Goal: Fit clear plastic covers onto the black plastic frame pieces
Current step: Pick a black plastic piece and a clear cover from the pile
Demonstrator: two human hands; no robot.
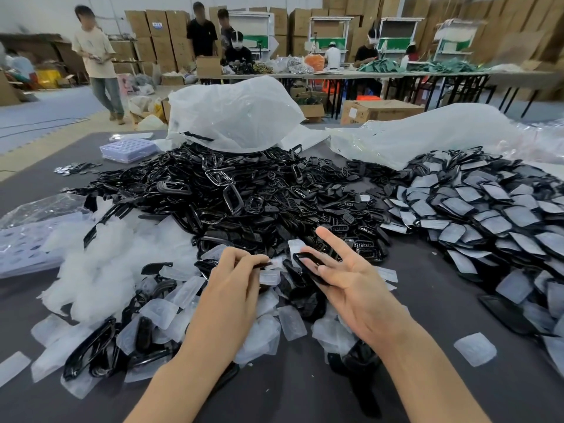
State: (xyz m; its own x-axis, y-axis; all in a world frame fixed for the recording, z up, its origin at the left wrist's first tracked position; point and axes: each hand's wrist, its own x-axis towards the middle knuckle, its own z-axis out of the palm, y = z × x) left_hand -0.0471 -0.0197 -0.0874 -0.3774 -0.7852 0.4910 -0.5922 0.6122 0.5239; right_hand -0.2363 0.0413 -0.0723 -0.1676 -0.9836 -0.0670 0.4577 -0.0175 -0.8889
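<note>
**Q:** What fills the view?
**A:** A dark grey tabletop (457, 303) in a warehouse room walled with stacked cardboard boxes (164, 35). People (94, 53) stand or sit by long tables far behind. Two crumpled plastic bags (232, 117) lie at the far side.

**Q:** And the parts?
**A:** A big heap of glossy black frames (225, 193), open loops with rounded corners, sits in the middle. To its right, covered pieces (488, 209) overlap like scales, each black with a pale frosted face. Nearer, on the left, loose clear covers (158, 309), milky rounded rectangles, lie mixed with more frames.

**Q:** The hands?
**A:** Apart but close, over the near pile. The right hand (351, 276), palm up with two fingers straight, holds one black frame piece (308, 267). Its long axis slants from upper left to lower right. The left hand (232, 270) pinches a thin dark piece (262, 265), seen edge-on and pointing right toward that frame. I cannot tell what it is.
</note>
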